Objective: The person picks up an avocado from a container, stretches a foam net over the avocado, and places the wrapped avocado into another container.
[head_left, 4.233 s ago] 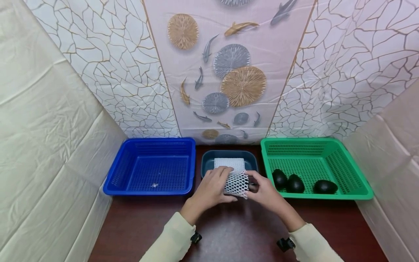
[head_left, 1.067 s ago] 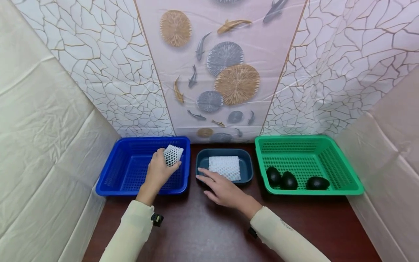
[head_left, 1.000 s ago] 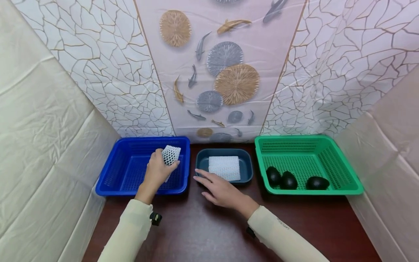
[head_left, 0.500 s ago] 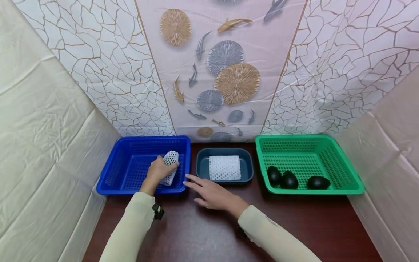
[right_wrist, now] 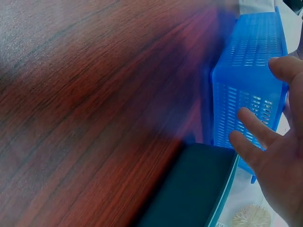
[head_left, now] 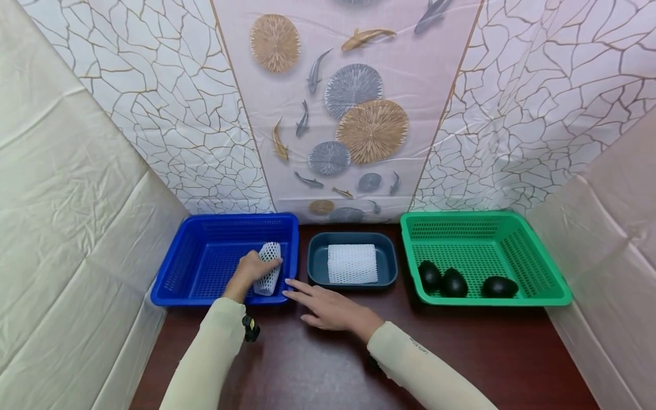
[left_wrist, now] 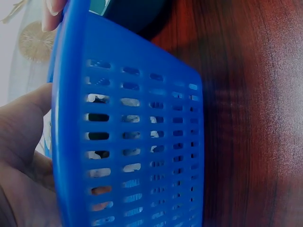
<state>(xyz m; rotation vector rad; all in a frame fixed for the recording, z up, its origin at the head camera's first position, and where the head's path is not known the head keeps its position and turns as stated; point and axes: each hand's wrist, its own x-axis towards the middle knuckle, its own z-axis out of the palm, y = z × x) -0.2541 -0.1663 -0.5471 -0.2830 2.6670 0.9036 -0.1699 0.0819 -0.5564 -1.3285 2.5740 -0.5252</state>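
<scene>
My left hand grips a white foam net sleeve low in the front right part of the blue basket. Dark patches show through the mesh, as of an avocado inside. In the left wrist view the basket's slotted wall hides most of what the hand holds. My right hand is beside the basket's front right corner, fingers straight and spread, fingertips right at the rim. It holds nothing; the right wrist view shows the spread fingers in front of the blue wall.
A dark teal tray with a stack of flat white foam nets stands between the baskets. At right, a green basket holds three black avocados along its front side. A patterned cloth hangs behind the brown table.
The netted avocado went from between both hands over the tray into the blue basket, then lower and toward its front. The right hand moved left to the basket's corner.
</scene>
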